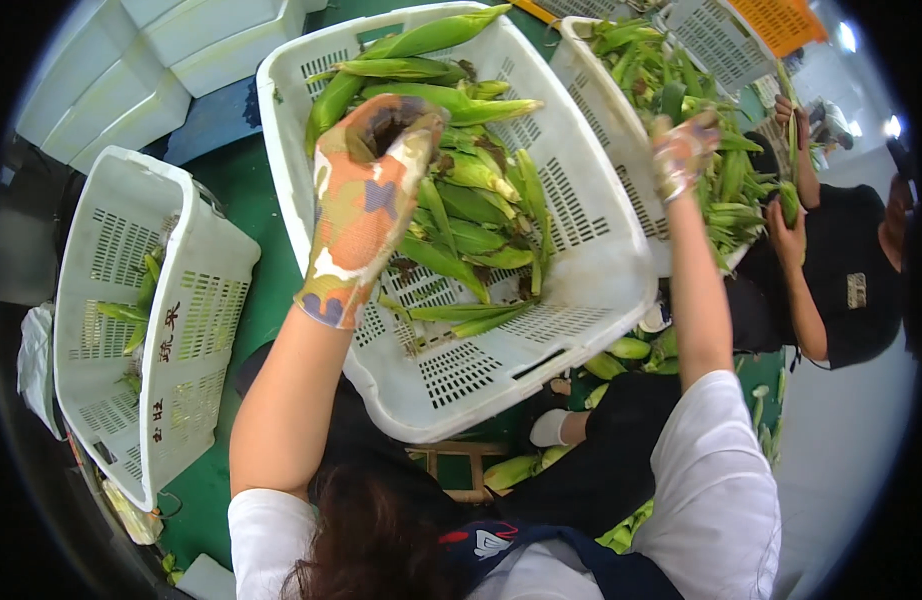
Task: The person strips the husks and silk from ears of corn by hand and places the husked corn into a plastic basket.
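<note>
My left hand (371,202), in a camouflage-patterned work glove with dark stains, is over the middle white plastic crate (461,401). Its fingers are curled close to an ear of corn in green husk (491,111); whether they grip anything is hidden. Several more husked ears (476,206) and loose husk leaves (468,311) lie in this crate. My right hand (684,154), in a matching glove and blurred, is at a second crate (611,139) heaped with green husk leaves (731,172). I cannot see whether it holds anything.
At left a white crate (198,360) bearing writing contains some leaves. White foam boxes (130,67) are stacked behind it. Opposite at right, a person in black (851,255) holds an ear of corn (789,202). Ears (509,471) lie on the green floor near a wooden frame (472,465).
</note>
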The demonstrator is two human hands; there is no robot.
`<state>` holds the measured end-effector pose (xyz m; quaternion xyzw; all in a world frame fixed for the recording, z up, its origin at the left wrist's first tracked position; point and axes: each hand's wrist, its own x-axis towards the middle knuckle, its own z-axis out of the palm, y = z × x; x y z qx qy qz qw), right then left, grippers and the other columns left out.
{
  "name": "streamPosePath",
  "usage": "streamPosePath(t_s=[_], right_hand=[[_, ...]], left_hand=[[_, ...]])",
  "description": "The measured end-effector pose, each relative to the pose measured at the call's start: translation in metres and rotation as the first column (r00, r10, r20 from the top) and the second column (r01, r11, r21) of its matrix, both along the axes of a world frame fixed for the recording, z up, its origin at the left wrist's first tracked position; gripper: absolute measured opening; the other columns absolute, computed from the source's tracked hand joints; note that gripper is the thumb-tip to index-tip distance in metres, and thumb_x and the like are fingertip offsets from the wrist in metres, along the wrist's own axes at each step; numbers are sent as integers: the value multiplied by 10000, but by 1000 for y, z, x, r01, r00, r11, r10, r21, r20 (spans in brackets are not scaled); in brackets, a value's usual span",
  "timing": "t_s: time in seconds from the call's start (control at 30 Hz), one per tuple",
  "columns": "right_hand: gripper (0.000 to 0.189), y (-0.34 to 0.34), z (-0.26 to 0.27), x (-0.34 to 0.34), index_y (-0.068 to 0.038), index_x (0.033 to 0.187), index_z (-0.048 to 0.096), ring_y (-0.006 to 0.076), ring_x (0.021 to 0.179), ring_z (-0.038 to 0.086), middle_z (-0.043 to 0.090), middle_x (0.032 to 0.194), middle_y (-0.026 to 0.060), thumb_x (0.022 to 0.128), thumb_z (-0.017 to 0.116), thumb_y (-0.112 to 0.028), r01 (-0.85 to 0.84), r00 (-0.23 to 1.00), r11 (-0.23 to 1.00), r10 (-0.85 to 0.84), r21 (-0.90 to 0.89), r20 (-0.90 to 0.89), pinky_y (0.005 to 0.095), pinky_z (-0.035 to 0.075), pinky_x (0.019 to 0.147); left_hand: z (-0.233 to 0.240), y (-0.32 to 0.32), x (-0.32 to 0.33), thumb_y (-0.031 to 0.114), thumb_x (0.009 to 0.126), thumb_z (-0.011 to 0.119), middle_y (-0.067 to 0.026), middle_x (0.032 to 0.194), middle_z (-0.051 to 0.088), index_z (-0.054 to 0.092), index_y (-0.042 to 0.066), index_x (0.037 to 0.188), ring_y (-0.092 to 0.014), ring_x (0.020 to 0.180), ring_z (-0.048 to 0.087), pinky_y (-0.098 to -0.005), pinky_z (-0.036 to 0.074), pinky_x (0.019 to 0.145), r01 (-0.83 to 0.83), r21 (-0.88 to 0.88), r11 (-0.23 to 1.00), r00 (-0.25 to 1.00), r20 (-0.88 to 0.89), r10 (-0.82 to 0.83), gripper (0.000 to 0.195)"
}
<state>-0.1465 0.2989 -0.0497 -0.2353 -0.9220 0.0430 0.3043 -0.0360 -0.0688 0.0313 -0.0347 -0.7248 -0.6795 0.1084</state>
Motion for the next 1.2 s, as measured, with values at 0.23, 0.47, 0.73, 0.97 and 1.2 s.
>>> streamPosePath(t_s=[0.23,0.47,0.73,0.97,1.2], right_hand=[[605,-153,-109,4,-53,1134,547,325,1181,438,488,1224,169,694,682,-446,-476,755,866,313,153,576,467,405,920],[229,-120,-160,-6,-75,779,655,243,721,651,662,772,114,758,662,-302,-516,380,840,402,-170,833,381,514,621],[241,-93,13,132,-70,847,624,135,461,463,523,574,36,833,603,-310,-75,393,750,628,-657,672,278,402,434],[274,-129,16,247,-51,956,594,72,579,549,588,713,33,833,648,-291,5,717,132,690,-991,95,231,418,436],[511,-135,51,218,20,1182,436,316,877,618,619,956,183,811,640,-266,-623,573,526,811,-579,120,355,497,788]], left_hand=[[-11,-1,-8,82,808,594,-86,792,636,616,-53,907,-128,702,579,-251,470,678,43,-37,998,999,-16,-43,169],[-23,0,-18,155,829,583,-66,871,633,614,-43,953,-133,756,565,-245,455,715,108,59,992,988,101,-113,236],[-40,-4,-20,254,787,642,-147,945,623,564,-51,1060,-222,850,596,-321,468,735,36,-69,997,986,166,-24,416],[-39,32,-13,393,742,696,-163,1041,583,458,-68,1193,-225,921,571,-311,456,816,-9,252,968,934,348,-81,688],[-33,55,20,227,706,703,-120,893,641,569,-22,1028,-204,776,583,-324,473,736,390,95,916,917,54,-396,428]])
